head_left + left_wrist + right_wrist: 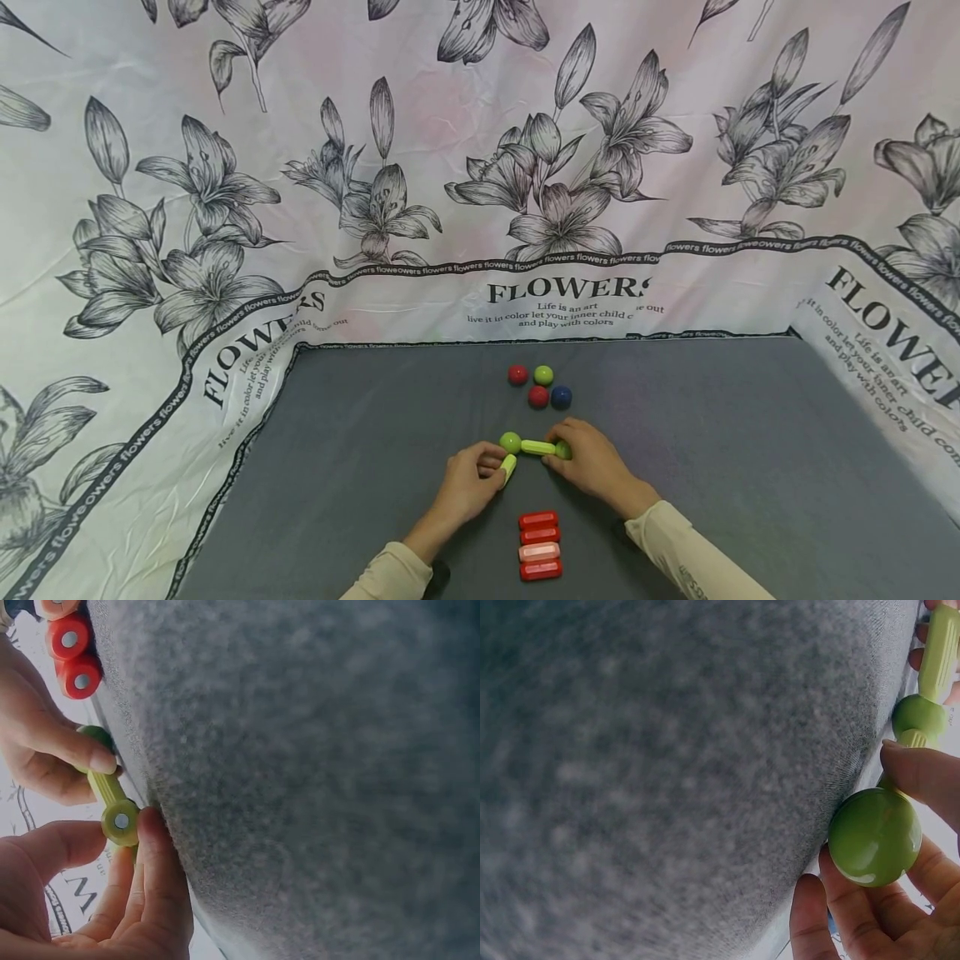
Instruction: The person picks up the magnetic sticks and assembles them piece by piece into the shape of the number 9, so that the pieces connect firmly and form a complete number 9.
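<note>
At the near side of a grey surface (375, 458), between two pale sleeves (390, 575), three red bars (539, 535) and one pink bar (539, 552) are lined up side by side, likely so that each can be picked up easily. Just beyond, a near yellow-green bar (509, 468) is pinched between thumb and fingers in the grip of the left hand (467, 485); its end is angled toward a middle green ball (510, 442), though whether the two touch cannot be told for certain. To the right, a far yellow-green bar (537, 447) is set between that ball and an outer green ball (563, 450), which is pinched in the grip of the right hand (592, 458), seemingly so that rolling is prevented. Farther back, two red balls (537, 397), a loose green ball (543, 375) and a blue ball (561, 397) are clustered apart from both hands, perhaps so that working room is left. Behind everything, a flower-printed cloth (420, 308) is draped.
</note>
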Available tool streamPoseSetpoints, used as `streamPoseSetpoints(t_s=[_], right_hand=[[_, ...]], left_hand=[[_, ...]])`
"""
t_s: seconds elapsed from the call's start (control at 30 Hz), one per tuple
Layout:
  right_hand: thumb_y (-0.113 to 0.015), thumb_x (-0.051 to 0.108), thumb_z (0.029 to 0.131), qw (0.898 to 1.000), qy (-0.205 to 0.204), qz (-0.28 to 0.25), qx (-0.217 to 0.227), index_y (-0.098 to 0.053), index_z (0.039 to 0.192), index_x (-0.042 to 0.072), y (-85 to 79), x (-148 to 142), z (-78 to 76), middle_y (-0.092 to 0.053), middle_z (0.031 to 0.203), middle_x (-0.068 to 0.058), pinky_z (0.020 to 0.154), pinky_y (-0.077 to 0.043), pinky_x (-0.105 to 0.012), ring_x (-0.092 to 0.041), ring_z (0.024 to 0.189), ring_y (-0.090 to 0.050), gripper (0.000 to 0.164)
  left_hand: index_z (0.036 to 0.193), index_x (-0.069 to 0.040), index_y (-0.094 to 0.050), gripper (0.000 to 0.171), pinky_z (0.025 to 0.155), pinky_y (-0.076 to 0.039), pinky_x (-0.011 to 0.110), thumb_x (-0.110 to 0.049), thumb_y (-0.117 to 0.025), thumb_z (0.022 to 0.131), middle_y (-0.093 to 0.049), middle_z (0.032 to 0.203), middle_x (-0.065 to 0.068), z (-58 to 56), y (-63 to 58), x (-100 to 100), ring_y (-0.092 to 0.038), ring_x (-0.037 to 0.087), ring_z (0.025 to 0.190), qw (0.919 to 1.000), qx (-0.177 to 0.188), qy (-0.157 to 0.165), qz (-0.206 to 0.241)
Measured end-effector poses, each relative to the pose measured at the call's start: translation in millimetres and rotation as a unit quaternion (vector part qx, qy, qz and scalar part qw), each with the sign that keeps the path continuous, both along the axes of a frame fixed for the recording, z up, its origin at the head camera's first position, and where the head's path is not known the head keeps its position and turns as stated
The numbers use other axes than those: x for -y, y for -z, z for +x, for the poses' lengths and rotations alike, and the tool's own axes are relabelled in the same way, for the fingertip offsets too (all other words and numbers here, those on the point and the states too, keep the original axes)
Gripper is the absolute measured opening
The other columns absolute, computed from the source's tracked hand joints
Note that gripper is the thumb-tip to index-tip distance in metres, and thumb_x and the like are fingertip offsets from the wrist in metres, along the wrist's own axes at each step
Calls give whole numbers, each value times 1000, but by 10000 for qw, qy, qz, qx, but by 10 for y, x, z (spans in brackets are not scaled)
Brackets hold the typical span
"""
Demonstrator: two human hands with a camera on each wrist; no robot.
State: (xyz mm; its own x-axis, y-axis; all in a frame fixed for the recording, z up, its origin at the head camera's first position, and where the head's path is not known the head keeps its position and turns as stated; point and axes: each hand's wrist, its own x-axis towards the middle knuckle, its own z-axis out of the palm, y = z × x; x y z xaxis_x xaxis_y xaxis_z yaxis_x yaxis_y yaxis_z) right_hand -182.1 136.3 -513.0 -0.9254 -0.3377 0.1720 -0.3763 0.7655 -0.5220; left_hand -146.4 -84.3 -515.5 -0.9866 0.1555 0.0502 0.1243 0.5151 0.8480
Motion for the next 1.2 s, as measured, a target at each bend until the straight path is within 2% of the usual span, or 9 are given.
streamPoseSetpoints(t_s=[0.17, 0.37, 0.67, 1.0, 1.2], right_hand=[[-83, 18, 81, 10000, -18, -14, -95, -71, 92, 14, -8, 1, 2, -64, 90, 3, 74, -48, -33, -10, 82, -55, 17], [-83, 18, 81, 9999, -47, -29, -120, -71, 92, 14, -6, 0, 9, -64, 90, 3, 74, -47, -32, -10, 82, -55, 17], [-82, 18, 81, 10000, -32, -2, -59, -71, 93, 13, -19, 2, 10, -64, 89, 3, 73, -47, -31, -9, 81, -54, 17], [-82, 19, 82, 10000, -47, -11, -31, -71, 95, 13, -19, 0, 14, -64, 91, 3, 74, -47, -31, -9, 82, -54, 18], [-82, 19, 82, 9999, -68, -3, -78, -71, 94, 13, -20, -2, 12, -64, 90, 3, 74, -47, -31, -9, 82, -54, 18]], left_hand=[[110, -2, -71, 23, 71, -55, 20, -4, -70, 87, -75, 96, 12, 1, -21, -19, -72, 16, 83, 10000, 2, 17, 36], [109, 1, -70, 24, 71, -56, 23, -3, -71, 86, -75, 94, 14, 12, -14, -26, -73, 21, 83, 9999, -24, -68, 131], [118, 2, -63, 35, 69, -57, 23, 0, -70, 84, -75, 94, 17, -1, -11, -13, -74, 25, 84, 9994, -26, -253, 245], [116, -1, -65, 33, 69, -56, 22, -2, -71, 84, -75, 94, 15, -1, -8, -4, -74, 22, 82, 9994, -147, -283, 99], [120, -3, -64, 34, 71, -55, 23, -3, -71, 86, -75, 96, 11, 18, -7, -9, -72, 17, 83, 9994, -188, -221, -207]])
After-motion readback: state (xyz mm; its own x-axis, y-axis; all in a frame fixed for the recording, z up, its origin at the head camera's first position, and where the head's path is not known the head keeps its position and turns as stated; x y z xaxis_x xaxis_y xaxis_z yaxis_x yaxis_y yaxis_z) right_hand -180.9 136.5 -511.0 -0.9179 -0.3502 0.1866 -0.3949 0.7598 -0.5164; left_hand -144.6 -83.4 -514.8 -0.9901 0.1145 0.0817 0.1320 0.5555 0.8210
